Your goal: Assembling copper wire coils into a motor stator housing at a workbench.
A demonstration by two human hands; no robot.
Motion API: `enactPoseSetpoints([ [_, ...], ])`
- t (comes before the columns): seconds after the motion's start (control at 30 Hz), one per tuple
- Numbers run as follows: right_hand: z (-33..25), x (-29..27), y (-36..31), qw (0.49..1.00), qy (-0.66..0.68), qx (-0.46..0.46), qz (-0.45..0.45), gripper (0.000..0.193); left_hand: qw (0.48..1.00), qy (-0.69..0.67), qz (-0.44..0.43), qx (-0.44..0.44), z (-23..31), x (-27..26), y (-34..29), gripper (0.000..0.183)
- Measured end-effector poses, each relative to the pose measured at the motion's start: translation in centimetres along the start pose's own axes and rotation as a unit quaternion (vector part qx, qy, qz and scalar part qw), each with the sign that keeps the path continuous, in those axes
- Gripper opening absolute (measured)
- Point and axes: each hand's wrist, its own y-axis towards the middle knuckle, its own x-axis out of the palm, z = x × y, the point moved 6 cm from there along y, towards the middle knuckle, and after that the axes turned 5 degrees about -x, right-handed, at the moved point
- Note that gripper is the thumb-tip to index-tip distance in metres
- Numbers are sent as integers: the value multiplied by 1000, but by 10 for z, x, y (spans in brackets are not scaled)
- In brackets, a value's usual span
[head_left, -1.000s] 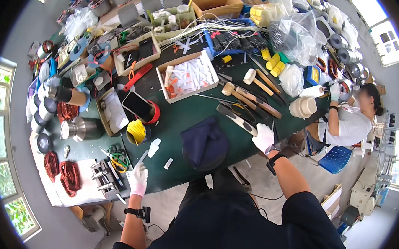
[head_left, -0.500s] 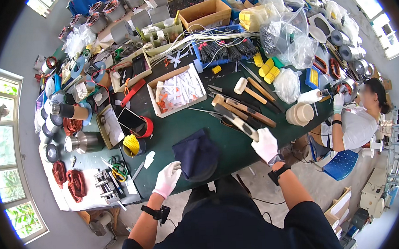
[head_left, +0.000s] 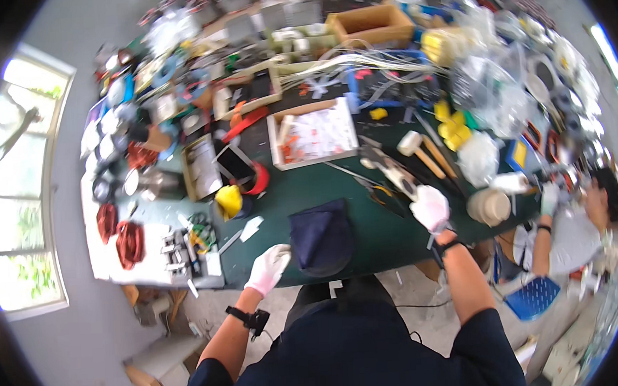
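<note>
A dark navy cloth cap [head_left: 320, 236] lies near the table's front edge, between my hands. My left hand [head_left: 270, 267], in a white glove, rests just left of it, fingers stretched out and empty. To the right, my gloved right hand [head_left: 430, 208] is closed at the near end of a long wooden-handled tool [head_left: 399, 177]; blur hides the tool's head. Pliers with dark and orange handles [head_left: 382, 194] lie just left of that hand. Beyond it is a mallet with a pale head [head_left: 410, 143] and wooden handle.
A carton of white strips [head_left: 314, 132] stands beyond the cap. At left are a yellow-filled cup [head_left: 230, 201], a phone-like dark slab [head_left: 235, 163], a steel flask [head_left: 154, 182] and red wire coils [head_left: 129, 245]. Beige rolls [head_left: 489, 207] stand at right, near a co-worker [head_left: 573, 226].
The view has swung, shifting the table rightward and blurring it. My right hand has moved slightly with the wooden-handled tool, now lower among the other tools. My left hand stays beside the cap.
</note>
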Motion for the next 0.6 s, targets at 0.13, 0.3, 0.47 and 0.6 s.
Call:
enactPoseSetpoints([
  [0.13, -25, -41, -22, 996, 61, 50, -28, 32, 986, 136, -1, 101, 24, 3, -1, 38],
  [0.3, -174, -51, -43, 952, 293, -12, -93, 26, 992, -72, -69, 79, 39, 16, 3, 63],
  [0.47, -343, -3, -32, 933, 276, -155, -173, 31, 771, -628, -63, -85, 7, 3, 20, 39],
  [0.6, -441, 13, -23, 899, 295, -256, -197, 58, 790, -583, 126, -140, -76, -100, 18, 24],
])
